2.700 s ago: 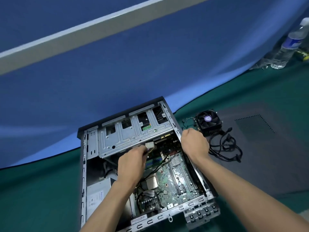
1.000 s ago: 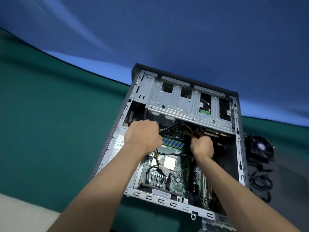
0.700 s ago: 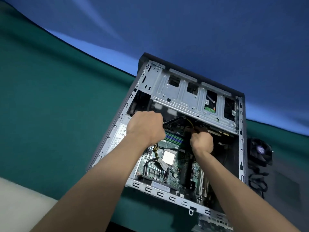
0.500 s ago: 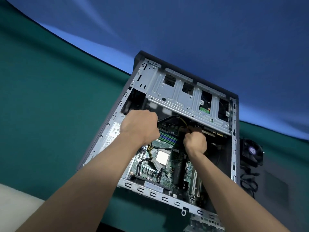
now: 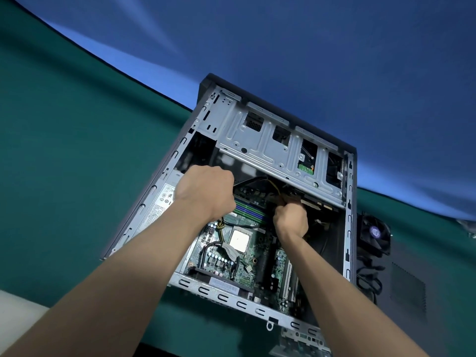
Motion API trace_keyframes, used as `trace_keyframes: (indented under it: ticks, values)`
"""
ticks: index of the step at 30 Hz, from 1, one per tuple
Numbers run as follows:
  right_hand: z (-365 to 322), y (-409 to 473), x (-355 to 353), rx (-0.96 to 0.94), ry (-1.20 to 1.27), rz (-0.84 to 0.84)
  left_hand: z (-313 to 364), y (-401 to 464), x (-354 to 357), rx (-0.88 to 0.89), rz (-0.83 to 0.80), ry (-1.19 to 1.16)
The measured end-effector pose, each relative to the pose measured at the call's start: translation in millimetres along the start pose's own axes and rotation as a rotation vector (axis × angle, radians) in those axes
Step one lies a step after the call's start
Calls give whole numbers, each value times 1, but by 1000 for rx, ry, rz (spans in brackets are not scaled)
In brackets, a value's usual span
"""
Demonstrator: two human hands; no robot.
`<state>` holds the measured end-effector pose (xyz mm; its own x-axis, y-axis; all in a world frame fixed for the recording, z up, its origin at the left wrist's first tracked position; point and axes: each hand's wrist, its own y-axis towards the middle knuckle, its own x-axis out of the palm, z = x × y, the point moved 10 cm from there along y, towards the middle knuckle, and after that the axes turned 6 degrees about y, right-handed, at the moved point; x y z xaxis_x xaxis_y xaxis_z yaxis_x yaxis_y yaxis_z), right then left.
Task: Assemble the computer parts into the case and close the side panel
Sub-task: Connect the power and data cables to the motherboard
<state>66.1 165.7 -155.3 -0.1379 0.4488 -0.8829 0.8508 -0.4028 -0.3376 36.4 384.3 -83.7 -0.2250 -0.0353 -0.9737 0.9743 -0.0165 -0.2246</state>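
Yellow and black wires (image 5: 270,182) ran out from under the curled fingers of the left hand (image 5: 206,193) toward the right hand (image 5: 291,219), whose fingers were closed round a small connector (image 5: 289,198) just below the drive cage (image 5: 278,148). The left fist was knuckles-up, so whether it truly pinched the wires or only rested on them could not be told. Both hands worked deep inside the case (image 5: 349,228), which lay on its side on green cloth (image 5: 64,176), open face up.

The risk, as I judged it, was force without sight — the plug sat in shadow under the cage's lip, and pushing it in skewed could bend pins or leave it half seated. A tug from the left hand could also drag the wires across the bare CPU (image 5: 239,239), whose pale square top stood uncovered on the motherboard (image 5: 247,266).

The cage was stamped grey steel, ribbed, with rectangular cut-outs and sharp folded edges that could nick a wrist. The board was glossy green, studded with round capacitors; the RAM slots (image 5: 248,210) showed as green and purple bars. The fan (image 5: 374,234) — black, square, with a purple hub — lay outside at the right beside a tangle of black cable (image 5: 368,279) and the dark, vented side panel (image 5: 412,287).
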Motion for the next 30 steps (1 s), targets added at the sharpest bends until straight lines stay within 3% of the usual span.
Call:
trace_keyframes:
  ticks: [9, 17, 21, 23, 25, 30]
  values:
    - [0, 6, 9, 21, -30, -73, 4, -2, -2, 20, -11, 58]
    - [11, 1, 10, 72, 280, -35, 4, -3, -3, 19, 1, 69]
    - [0, -4, 8, -69, 322, -27, 4, -3, -4, 16, 9, 55]
    - [7, -1, 3, 47, 339, 21, 4, -3, -4, 18, 12, 51]
    - [15, 0, 4, 132, 339, 50, 4, -3, -5, 22, 13, 48]
    - [15, -1, 7, 82, 187, 53, 7, -3, -4, 40, 17, 59]
